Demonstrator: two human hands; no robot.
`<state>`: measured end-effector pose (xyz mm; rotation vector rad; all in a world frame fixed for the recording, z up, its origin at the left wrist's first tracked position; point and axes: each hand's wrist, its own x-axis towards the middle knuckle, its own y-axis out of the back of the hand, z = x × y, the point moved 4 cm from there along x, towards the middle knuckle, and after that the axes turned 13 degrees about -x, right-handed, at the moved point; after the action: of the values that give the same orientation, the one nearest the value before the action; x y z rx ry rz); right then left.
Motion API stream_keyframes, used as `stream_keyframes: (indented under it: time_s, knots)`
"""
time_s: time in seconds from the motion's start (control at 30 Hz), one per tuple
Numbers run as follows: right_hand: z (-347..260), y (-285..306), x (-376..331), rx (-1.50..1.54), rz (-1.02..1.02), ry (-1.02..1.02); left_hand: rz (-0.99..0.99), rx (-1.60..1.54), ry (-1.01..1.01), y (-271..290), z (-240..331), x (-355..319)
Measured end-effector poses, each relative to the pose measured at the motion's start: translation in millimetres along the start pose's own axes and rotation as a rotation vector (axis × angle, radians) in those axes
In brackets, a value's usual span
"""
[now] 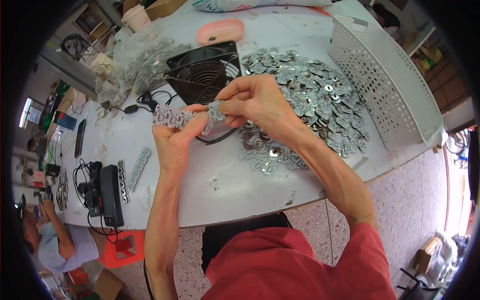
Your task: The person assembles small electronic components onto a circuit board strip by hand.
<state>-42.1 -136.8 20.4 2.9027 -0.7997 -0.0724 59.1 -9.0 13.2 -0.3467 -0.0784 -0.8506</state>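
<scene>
Above the near edge of a white table (200, 207), left of its middle, a worker's left hand (172, 140) grips a row of silvery metal pieces (171, 116), while the right hand (258, 105) pinches a single metal piece (216, 109) at the row's right end; whether the two touch is unclear. A loose heap of similar parts (320, 95) spreads toward the right edge, beside a perforated basket (400, 100). Beyond the hands stands a black fan (202, 82), with a pink dish (220, 31) nearer the far edge.

A speckled floor (405, 205) spreads beneath the white table (240, 187), a bright window (31, 114) far left.
</scene>
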Motion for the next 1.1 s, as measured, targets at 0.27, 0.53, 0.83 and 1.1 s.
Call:
stream_keyframes:
  time_s: [0.27, 0.53, 0.83, 1.1]
  knots:
    - [-17.6, 20.2, -4.8, -0.139, -0.039, 0.031, 0.01, 0.027, 0.007, -20.6, -4.2, 0.7]
    - [-19.8, 35.9, 0.6, 0.061, 0.194, 0.093, -0.247, 0.314, 0.039, -51.2, -7.9, -6.6]
    - [-10.3, 8.0, -3.8, 0.01, 0.027, 0.021, -0.025, -0.448, 0.202, -0.7, -1.7, 8.0]
    - [-2.8, -3.7, -3.4, 0.038, -0.022, -0.017, 0.003, -0.379, 0.141, 2.7, -5.6, 6.6]
